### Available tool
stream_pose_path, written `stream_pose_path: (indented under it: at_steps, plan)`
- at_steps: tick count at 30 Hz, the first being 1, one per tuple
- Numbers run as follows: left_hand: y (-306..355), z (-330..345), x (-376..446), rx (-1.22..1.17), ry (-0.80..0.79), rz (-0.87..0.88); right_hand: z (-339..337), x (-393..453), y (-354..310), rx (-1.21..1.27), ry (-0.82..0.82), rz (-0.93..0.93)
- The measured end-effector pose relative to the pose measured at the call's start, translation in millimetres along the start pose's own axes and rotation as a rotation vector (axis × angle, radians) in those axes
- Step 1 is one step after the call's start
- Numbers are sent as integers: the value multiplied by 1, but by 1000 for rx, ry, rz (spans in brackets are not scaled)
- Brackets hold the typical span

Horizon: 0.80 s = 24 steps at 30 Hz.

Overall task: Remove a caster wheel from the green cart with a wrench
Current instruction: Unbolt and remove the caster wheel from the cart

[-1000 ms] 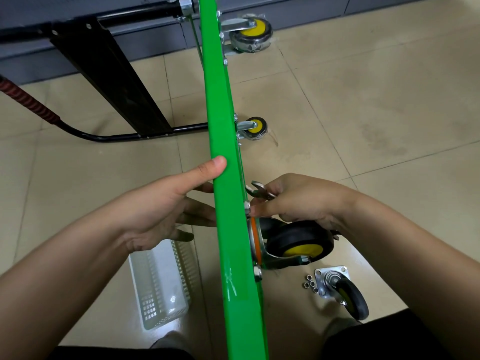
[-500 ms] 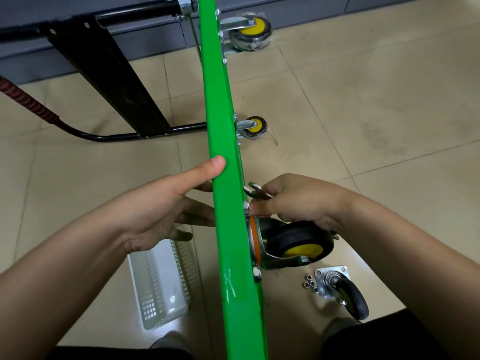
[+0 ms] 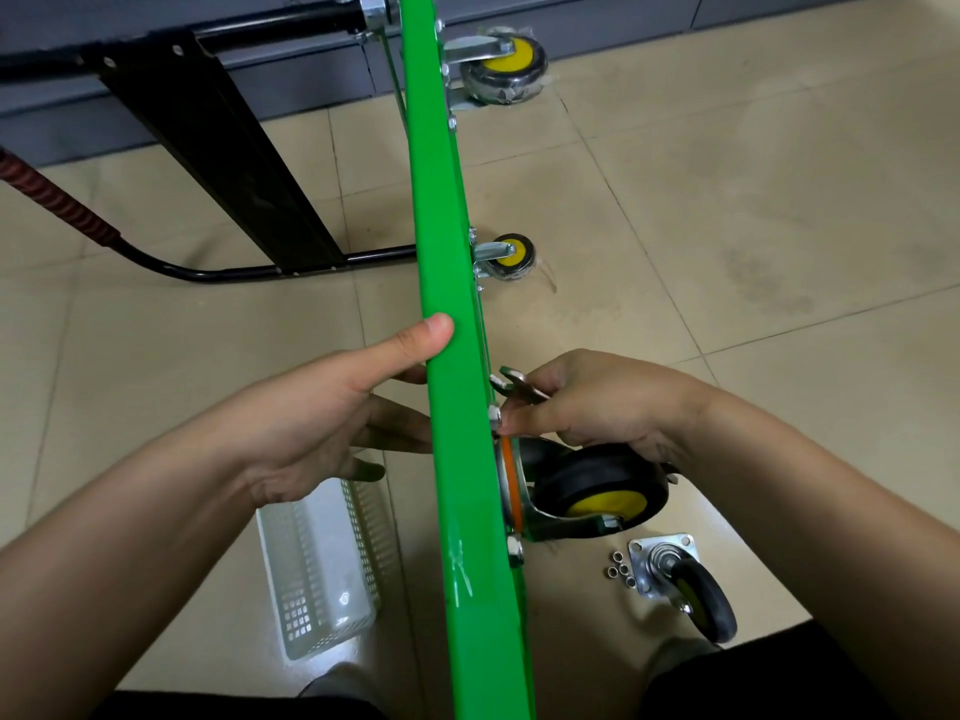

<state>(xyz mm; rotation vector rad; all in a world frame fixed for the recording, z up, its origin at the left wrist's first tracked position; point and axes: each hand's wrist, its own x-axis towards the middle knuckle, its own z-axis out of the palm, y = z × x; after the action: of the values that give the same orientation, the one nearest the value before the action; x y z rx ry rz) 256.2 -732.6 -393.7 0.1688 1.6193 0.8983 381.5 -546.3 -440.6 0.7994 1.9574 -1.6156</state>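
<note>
Standing on its edge, the green cart runs up the middle of the view over the tiled floor, with its black handle frame lying flat on the left. Both of the person's forearms reach in from the bottom corners.

The left hand steadies the cart: its thumb lies straight across the top edge of the green deck, and its fingers stretch straight against the deck's far face, so this grip is spread flat rather than closed.

On the cart's right face, the near caster wheel, black with a yellow hub, is mounted by its plate just below the right hand. That hand's grip is curled around a silver wrench, whose open end sticks out toward the deck just above a bolt head; a fingertip sits right at that bolt. Whether the wrench touches the bolt cannot be told.

A white perforated basket lies on the floor left of the cart. Two more casters remain mounted further up: a far caster and a middle caster. A loose caster lies on the floor near the person's right knee, with a small cluster of nuts just beside its plate.
</note>
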Motion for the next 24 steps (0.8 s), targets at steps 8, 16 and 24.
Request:
stream_pose_path:
  at_steps: [8, 16, 24]
  plan:
    - [1, 0, 0, 15, 3, 2, -4, -1, 0, 27, -70, 49]
    - [0, 0, 0, 25, 10, 6, -2, 0, 0, -21, 2, 7]
    - [-1, -2, 1, 28, -3, 15, -4, -3, -2, 18, -36, 34]
